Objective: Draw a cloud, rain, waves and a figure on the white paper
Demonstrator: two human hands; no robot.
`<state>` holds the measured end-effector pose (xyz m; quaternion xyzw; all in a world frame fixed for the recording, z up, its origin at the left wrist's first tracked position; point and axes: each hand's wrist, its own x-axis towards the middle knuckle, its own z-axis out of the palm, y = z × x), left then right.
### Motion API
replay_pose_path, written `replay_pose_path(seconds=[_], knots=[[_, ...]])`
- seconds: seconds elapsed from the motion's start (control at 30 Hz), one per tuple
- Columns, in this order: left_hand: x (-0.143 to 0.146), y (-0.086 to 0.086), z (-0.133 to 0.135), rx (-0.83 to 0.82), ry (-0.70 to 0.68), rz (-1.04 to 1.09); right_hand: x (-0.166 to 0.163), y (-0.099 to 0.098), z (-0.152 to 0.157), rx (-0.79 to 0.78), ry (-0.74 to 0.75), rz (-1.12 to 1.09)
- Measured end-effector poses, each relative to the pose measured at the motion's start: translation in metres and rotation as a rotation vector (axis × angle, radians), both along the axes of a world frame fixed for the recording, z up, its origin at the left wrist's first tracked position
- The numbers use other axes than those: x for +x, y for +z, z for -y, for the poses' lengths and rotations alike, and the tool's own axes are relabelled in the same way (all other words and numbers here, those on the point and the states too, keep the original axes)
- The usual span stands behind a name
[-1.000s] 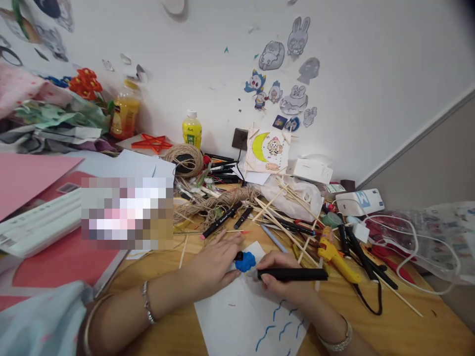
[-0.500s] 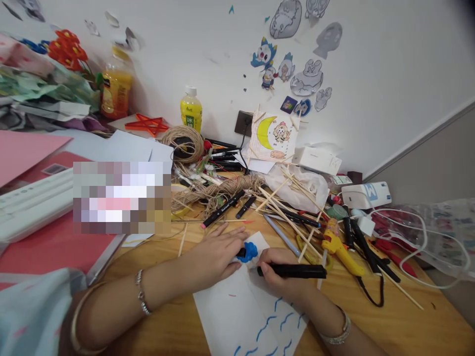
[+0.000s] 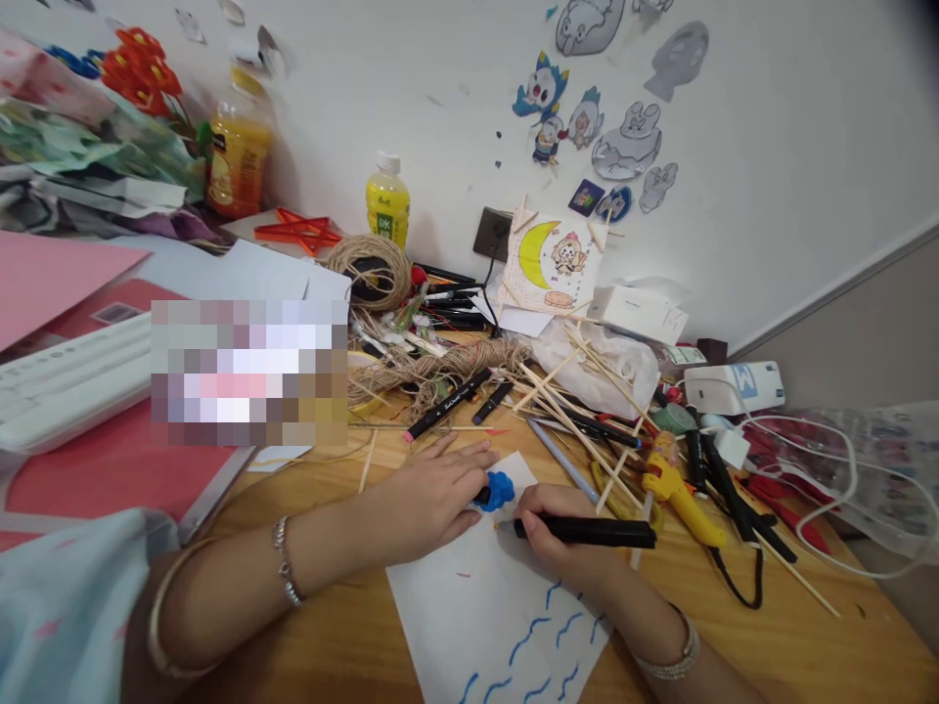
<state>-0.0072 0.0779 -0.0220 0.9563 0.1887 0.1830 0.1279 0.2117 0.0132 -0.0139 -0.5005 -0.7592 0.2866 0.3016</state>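
Note:
A sheet of white paper (image 3: 455, 626) lies on the wooden table, with short blue wavy strokes on its near part and a small red curve higher up. Near its far end is a blue cloud-like shape (image 3: 501, 489). My right hand (image 3: 554, 533) grips a black marker (image 3: 594, 532), its tip down at the paper just below the blue shape, beside a tiny orange mark. Resting across the paper's upper left, my left hand (image 3: 432, 494) has a short black marker cap (image 3: 482, 495) between thumb and fingers; part of the cap is hidden.
Behind my hands lie a pink-ended marker (image 3: 449, 404), twine (image 3: 469, 364) and crossed wooden sticks (image 3: 561, 416). A yellow glue gun (image 3: 679, 494) is on the right, near a white cable (image 3: 851, 460). At left are a red folder (image 3: 88, 489) and a white device (image 3: 73, 381).
The whole view has shifted slightly, so things sit a little further right and higher. The marker tip stays by the blue shape, and an orange mark there shows more clearly.

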Motion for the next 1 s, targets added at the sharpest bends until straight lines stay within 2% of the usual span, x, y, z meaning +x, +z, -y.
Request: replay_pose_path(seconds=[0.27, 0.43, 0.67, 1.0], knots=[[-0.0003, -0.0002, 0.0002, -0.009, -0.002, -0.017, 0.0001, 0.0011, -0.0004, 0.012, -0.006, 0.033], [-0.0004, 0.0008, -0.0002, -0.024, -0.007, -0.020, -0.0002, 0.0010, 0.0003, 0.045, 0.040, 0.003], [0.0001, 0.0063, -0.0001, -0.048, -0.014, -0.072, -0.0002, 0.0009, 0.0001, 0.114, 0.032, 0.030], [0.0006, 0.0043, -0.0010, -0.033, -0.015, -0.088, -0.0014, 0.0029, 0.0004, 0.104, 0.014, 0.041]])
